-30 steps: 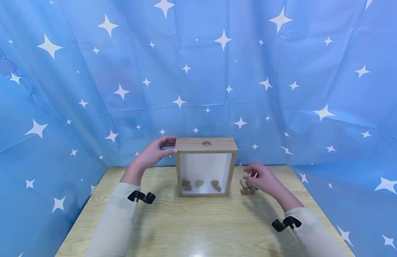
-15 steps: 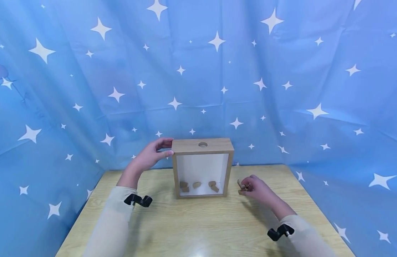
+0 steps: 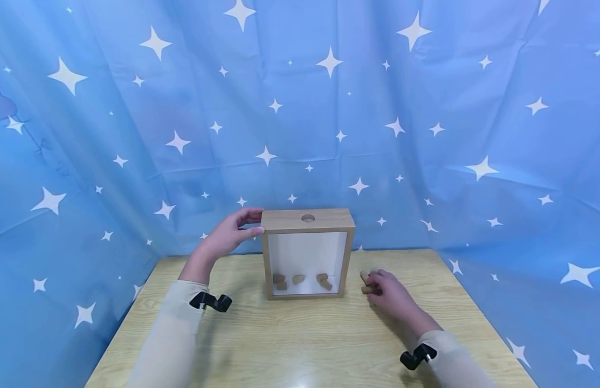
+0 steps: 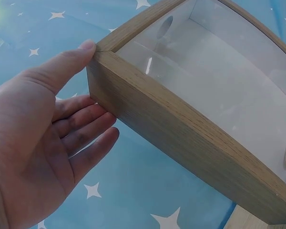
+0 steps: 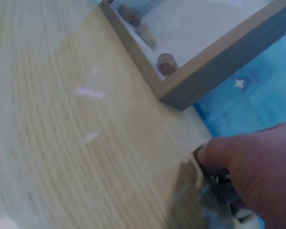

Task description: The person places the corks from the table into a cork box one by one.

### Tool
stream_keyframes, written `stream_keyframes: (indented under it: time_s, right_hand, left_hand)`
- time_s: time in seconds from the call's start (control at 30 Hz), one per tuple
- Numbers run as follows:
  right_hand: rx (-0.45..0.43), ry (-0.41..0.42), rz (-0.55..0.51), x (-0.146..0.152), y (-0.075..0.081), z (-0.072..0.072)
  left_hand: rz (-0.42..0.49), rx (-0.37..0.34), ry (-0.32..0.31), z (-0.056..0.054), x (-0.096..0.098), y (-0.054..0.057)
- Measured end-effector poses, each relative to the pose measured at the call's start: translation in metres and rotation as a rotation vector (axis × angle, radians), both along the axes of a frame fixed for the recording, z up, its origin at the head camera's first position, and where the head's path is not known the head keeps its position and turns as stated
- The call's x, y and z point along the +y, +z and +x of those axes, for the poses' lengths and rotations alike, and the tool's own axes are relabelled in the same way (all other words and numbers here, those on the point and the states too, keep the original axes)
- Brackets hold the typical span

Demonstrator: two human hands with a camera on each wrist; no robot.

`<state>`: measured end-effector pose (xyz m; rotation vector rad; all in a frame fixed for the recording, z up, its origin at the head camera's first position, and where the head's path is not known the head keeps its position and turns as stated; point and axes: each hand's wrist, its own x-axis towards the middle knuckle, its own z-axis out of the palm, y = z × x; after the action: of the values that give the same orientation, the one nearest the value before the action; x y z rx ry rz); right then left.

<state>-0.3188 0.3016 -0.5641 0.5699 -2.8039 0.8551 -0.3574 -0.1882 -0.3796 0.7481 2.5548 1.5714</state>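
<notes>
A shallow wooden box (image 3: 285, 220) with a clear front, white back and round hole in its top stands upright on the table. Several corks (image 3: 298, 279) lie along its bottom, behind the front panel. My left hand (image 3: 224, 235) holds the box's upper left corner, with the thumb (image 4: 69, 62) on the front edge and the fingers behind the side. To the right of the box, my right hand (image 3: 393, 295) is down at a small pile of corks (image 3: 366, 290), its thumb and fingers pinching at one. The hand hides most of that pile, and the right wrist view is blurred there.
The pale wood table (image 3: 300, 334) runs back to a blue curtain (image 3: 300, 108) with white stars, close behind the box. Each sleeve carries a black wrist mount, one on the left (image 3: 211, 302) and one on the right (image 3: 418, 357).
My right hand has come down from above the loose corks onto them, and its fingers have closed in. The left hand stays at the box corner. The head view has shifted slightly.
</notes>
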Motion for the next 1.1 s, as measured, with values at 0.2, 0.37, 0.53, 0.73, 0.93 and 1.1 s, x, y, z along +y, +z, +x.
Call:
stream_keyframes:
  time_s: [0.2,0.37,0.53,0.73,0.93,1.1]
  right_hand:
    - [0.088,-0.019,0.043,-0.001,-0.009,0.001]
    - [0.14,-0.035,0.071,-0.002,-0.014,0.0]
    - [0.144,-0.051,0.053,0.0,-0.016,-0.002]
    - [0.087,-0.085,0.008,0.002,-0.014,-0.002]
    - [0.042,-0.072,-0.095,0.002,-0.003,0.002]
    - [0.037,-0.057,-0.197,0.001,0.02,0.005]
  left_hand:
    - [0.0,0.001,0.0,0.001,0.0,0.0]
    - [-0.002,-0.002,0.001,0.002,0.001,0.0]
    - [-0.001,-0.008,-0.003,0.003,0.001,0.003]
    - [-0.001,-0.015,-0.013,0.002,0.0,0.004]
    - [-0.008,-0.01,-0.011,-0.001,0.0,0.001]
    - [-0.008,0.005,-0.012,-0.004,-0.001,-0.002]
